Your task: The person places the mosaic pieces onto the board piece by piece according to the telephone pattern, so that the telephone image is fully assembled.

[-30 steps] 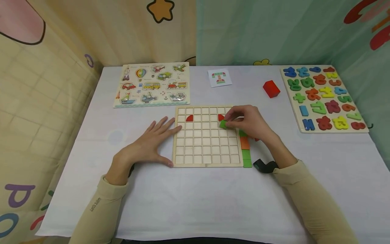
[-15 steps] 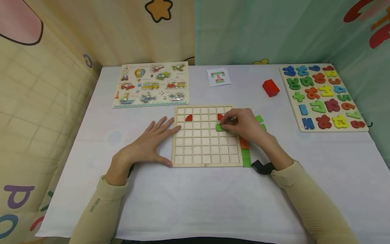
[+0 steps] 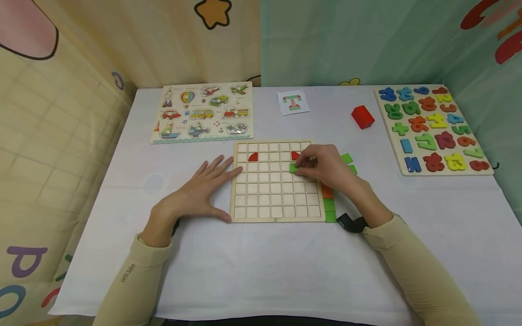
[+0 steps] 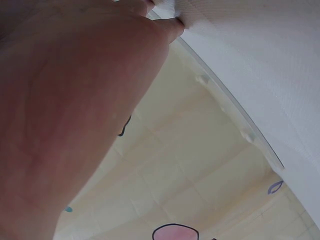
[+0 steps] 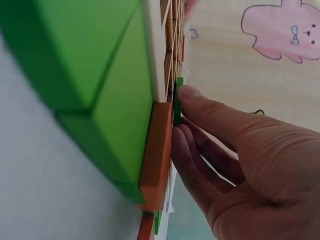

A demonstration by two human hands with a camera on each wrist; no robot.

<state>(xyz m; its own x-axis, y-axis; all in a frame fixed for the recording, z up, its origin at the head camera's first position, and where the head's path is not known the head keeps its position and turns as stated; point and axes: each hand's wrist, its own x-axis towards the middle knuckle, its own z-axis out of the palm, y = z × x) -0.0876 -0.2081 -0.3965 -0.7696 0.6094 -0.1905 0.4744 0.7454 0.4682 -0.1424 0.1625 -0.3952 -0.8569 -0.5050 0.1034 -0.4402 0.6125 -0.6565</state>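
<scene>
My right hand (image 3: 326, 165) pinches a green square tile (image 3: 292, 168) between thumb and fingers, low over the right part of a wooden grid board (image 3: 264, 200). In the right wrist view the green tile (image 5: 178, 102) stands out at the thumb tip, right at the board's surface. Two red quarter-round tiles sit in the second row of the grid: one red tile (image 3: 253, 157) at the left, another red tile (image 3: 294, 155) just above the held tile. My left hand (image 3: 200, 192) lies with fingers spread, thumb and fingertips at the board's left edge.
Green tiles (image 3: 331, 210) and an orange tile (image 3: 327, 192) line the board's right side, with loose green tiles (image 3: 347, 158) farther up. Behind are a vehicle puzzle (image 3: 204, 113), a pattern card (image 3: 293, 103), a red block (image 3: 363, 117) and a number puzzle (image 3: 434, 131).
My right hand has moved slightly left and down with the green tile, which now lies flatter over the grid. Loose green tiles beside the board have come into view. The left hand stays put.
</scene>
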